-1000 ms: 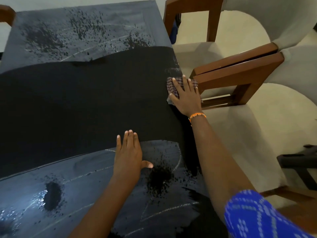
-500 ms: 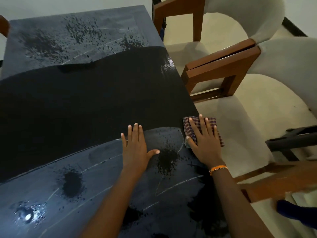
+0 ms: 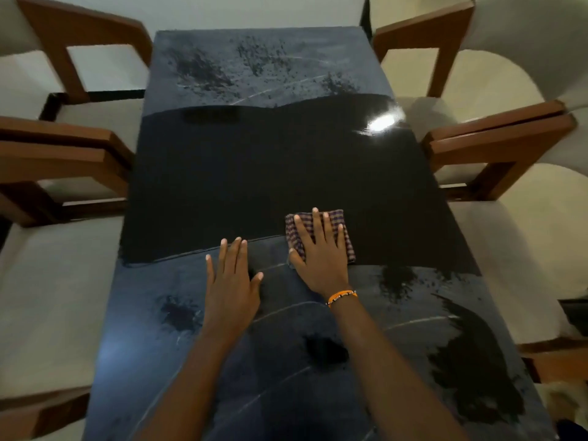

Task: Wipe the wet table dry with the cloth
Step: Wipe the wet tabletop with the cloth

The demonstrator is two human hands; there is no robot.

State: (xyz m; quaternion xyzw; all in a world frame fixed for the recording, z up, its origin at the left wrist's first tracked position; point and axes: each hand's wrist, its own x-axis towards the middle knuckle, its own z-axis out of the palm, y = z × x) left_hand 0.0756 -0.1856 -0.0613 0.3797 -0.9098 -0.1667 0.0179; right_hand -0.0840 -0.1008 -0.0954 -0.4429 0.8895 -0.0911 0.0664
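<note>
My two forearms come up from the bottom edge of the frame over the dark table, whose near end is greyish, streaked with pale arcs and blotched with darker patches, one at lower centre and a larger smear at lower right. My left hand lies flat on that near stretch just left of centre, fingers straight and close together, thumb spread to the right, holding nothing. Just beside it to the right, my right hand, with an orange beaded bracelet at the wrist, presses flat on the checked cloth, fingers spread and straight across it rather than curled round it. The folded cloth sits at the middle of the frame, straddling the line where the greyish near surface meets a broad, glossy black band running across the table. Past that band, a bright glare shines at the upper right of the tabletop, and the far end is greyish again, speckled with dark spots that may be droplets, though the view is too soft to be sure. Wooden-armed chairs with pale cushions line both sides of the frame, and a pale wall closes the top.
</note>
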